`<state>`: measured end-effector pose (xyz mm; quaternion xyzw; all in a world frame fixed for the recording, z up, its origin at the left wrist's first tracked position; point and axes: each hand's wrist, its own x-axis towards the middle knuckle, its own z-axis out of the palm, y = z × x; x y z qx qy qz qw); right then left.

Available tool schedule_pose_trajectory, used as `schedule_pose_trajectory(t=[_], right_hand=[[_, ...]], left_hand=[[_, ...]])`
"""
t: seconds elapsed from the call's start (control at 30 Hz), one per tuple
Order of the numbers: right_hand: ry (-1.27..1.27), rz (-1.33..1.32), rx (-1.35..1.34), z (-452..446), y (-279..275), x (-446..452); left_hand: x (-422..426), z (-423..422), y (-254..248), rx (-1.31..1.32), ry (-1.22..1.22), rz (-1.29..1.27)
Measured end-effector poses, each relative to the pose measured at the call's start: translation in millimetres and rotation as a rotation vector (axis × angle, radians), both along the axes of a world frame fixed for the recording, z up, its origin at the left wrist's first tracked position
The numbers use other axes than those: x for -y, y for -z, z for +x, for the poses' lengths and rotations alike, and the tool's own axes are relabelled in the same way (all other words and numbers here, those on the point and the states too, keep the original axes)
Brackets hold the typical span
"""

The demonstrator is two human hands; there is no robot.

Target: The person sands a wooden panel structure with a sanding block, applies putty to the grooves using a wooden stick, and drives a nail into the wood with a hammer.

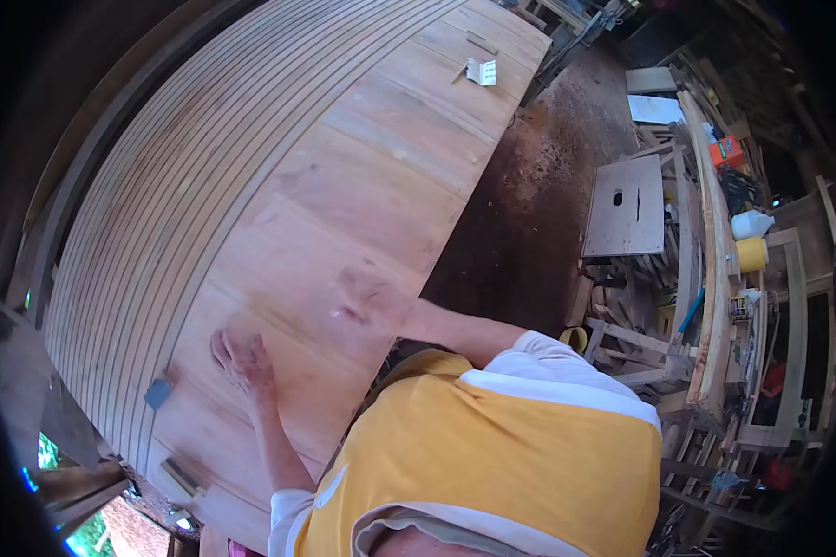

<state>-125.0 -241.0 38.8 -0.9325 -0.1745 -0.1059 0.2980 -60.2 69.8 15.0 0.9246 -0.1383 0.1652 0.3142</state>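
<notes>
A wide pale wooden panel [344, 186] lies in front of me, with long parallel strips or grooves [172, 186] along its far side. My left hand [241, 360] rests on the smooth boards, its fingers bent and a little apart, with nothing visible in it. Nearer the panel's right edge, my right hand [372, 299] is over the boards, smeared by motion. Whether it holds anything cannot be made out. A small blue-grey piece [158, 394] lies on the strips, below and left of my left hand.
A dark wooden block [184, 475] sits near the panel's lower end. A printed paper [481, 71] and a thin wood piece [481, 42] lie at its far end. Across the brown floor [539, 176] stands a cluttered workbench [711, 278] with a white jug [751, 224] and yellow container [751, 254].
</notes>
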Motion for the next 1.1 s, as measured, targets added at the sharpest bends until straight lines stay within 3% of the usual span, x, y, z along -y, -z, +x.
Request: schedule_pose_trajectory(t=[0.03, 0.13, 0.23, 0.3, 0.53, 0.73, 0.83, 0.93, 1.1], right_hand=[[0.029, -0.044, 0.06, -1.8, 16.7, 35.8], [0.242, -0.164, 0.084, -9.5, 26.7, 123.9], [0.423, -0.257, -0.086, -4.4, -3.8, 188.8], [0.52, -0.231, 0.012, -8.5, -24.9, 218.8], [0.775, -0.197, 0.051, 49.8, -58.7, 359.1], [0.798, -0.271, 0.102, 151.2, -66.0, 514.3], [0.826, -0.239, 0.058, 232.6, -50.4, 620.3], [0.89, -0.211, -0.017, 286.5, -27.5, 693.9], [0.816, -0.213, 0.081, 377.0, 4.1, 786.3]], left_hand=[[13.3, 0.1, -11.5, 0.057, -0.012, 0.222], [3.9, 3.0, 9.5, -0.024, -0.044, 0.118], [5.0, 10.3, 18.7, -0.007, -0.033, 0.207], [13.4, 23.8, 10.0, 0.021, 0.012, 0.194], [168.1, 75.7, 9.0, 0.057, 0.144, -0.095], [327.8, 136.5, 19.6, 0.088, 0.318, -0.334], [393.5, 167.0, 21.6, -0.126, 0.092, -0.352], [421.0, 182.9, 16.3, -0.035, -0.073, 0.01], [427.7, 184.5, 13.0, -0.02, -0.174, 0.208]])
